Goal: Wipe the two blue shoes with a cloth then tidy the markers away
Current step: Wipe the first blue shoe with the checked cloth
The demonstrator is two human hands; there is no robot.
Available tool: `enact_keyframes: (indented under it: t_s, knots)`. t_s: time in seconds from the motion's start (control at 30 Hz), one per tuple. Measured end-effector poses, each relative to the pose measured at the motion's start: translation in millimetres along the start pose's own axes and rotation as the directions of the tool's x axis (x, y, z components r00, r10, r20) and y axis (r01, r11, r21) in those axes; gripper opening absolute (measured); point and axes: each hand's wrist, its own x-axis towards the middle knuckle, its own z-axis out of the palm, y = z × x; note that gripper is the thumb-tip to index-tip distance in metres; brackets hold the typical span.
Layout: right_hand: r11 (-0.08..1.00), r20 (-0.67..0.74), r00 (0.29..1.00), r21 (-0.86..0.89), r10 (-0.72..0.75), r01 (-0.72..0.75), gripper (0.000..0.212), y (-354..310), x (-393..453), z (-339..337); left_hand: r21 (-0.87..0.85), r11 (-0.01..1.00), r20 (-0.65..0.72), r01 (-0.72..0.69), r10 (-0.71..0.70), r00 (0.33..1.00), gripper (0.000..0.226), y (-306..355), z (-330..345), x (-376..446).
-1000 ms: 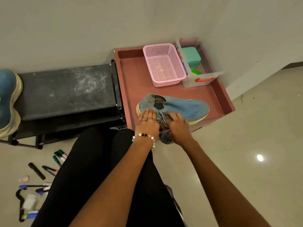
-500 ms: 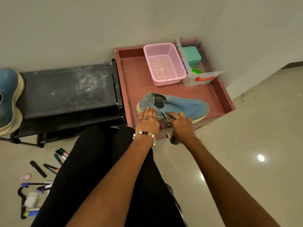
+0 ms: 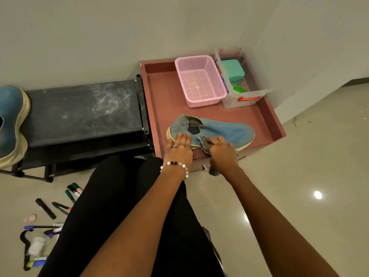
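Since the earlier frames the right hand (image 3: 221, 154) has been carried with the cloth (image 3: 203, 144) from the near edge of the shoe toward its toe side, while the left hand (image 3: 179, 148) has been kept in place at the heel. At the far left, a second blue shoe (image 3: 12, 124) is seen lying on a dusty black bench (image 3: 83, 110), partly cut off by the frame edge. Below it, on the pale floor (image 3: 299, 176), several markers (image 3: 73, 189) are scattered beside the person's black-clad legs (image 3: 119, 206), together with a black marker (image 3: 45, 208), a small pink eraser (image 3: 30, 217) and more pens near the lower corner. Further right, a reddish-brown tray (image 3: 267, 116) is set against the wall, and the blue shoe (image 3: 225, 131) being cleaned is laid along its near edge, toe pointing right. The left hand is pressed flat on the heel with fingers spread slightly, a beaded bracelet (image 3: 174, 164) worn at the wrist. The right hand is closed over the grey cloth, which is pressed against the shoe's side and hangs below the palm. At the back of the tray an empty pink basket (image 3: 199, 80) is placed, and just beside it a clear plastic box (image 3: 243, 96) holding a teal object (image 3: 232, 69).
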Motion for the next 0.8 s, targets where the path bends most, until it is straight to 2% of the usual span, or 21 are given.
enact_keyframes:
  t_s: [0.07,0.13,0.2,0.27,0.33,0.4,0.47,0.53,0.6,0.67,0.73,0.8]
  knots:
    - [0.986,-0.043,0.988,-0.077,0.145,-0.148,0.048,13,-12,1,-0.020,1.000,-0.010,0.002,-0.002,1.000,0.059,0,2,1]
    - [0.963,-0.060,0.965,-0.070,0.255,-0.259,0.036,3,-14,0,-0.021,1.000,-0.015,0.009,-0.009,1.000,0.059,2,3,1]
    - [0.950,-0.037,0.953,0.099,0.300,-0.295,0.031,-20,-2,-5,-0.022,1.000,-0.014,0.013,-0.013,1.000,0.060,3,3,1]
    - [0.914,-0.025,0.966,0.332,0.257,-0.234,0.030,-38,13,-9,-0.033,0.999,-0.004,0.016,-0.016,1.000,0.066,3,1,1]
    - [0.955,-0.039,0.995,0.285,0.091,-0.076,0.033,-44,21,-6,-0.041,0.999,0.001,0.015,-0.015,1.000,0.069,2,0,-1]
    - [0.979,-0.022,1.000,0.204,-0.004,0.009,0.040,-30,21,-3,-0.042,0.999,-0.006,0.009,-0.009,1.000,0.065,1,0,-1]
    - [0.997,-0.028,1.000,0.073,-0.011,0.013,0.046,-14,16,1,-0.042,0.999,-0.016,0.011,-0.012,1.000,0.062,1,1,-1]
    - [0.999,-0.092,0.995,-0.017,0.048,-0.050,0.043,-18,11,2,-0.052,0.999,-0.013,0.017,-0.017,1.000,0.061,1,1,-1]
    - [0.987,-0.136,0.978,0.035,0.160,-0.157,0.034,-41,14,0,-0.063,0.998,-0.001,0.016,-0.016,1.000,0.069,0,1,-1]
    - [0.960,-0.109,0.963,0.158,0.248,-0.230,0.031,-59,19,0,-0.090,0.996,0.029,0.021,-0.019,0.999,0.078,-2,-1,-1]
    - [0.966,-0.099,0.980,0.210,0.173,-0.150,0.032,-52,21,0,-0.094,0.995,0.041,0.026,-0.022,0.999,0.076,-2,-2,-1]
    - [0.991,-0.061,0.998,0.134,0.009,-0.001,0.045,-25,15,1,-0.065,0.998,0.032,0.025,-0.023,0.999,0.066,0,-3,-3]
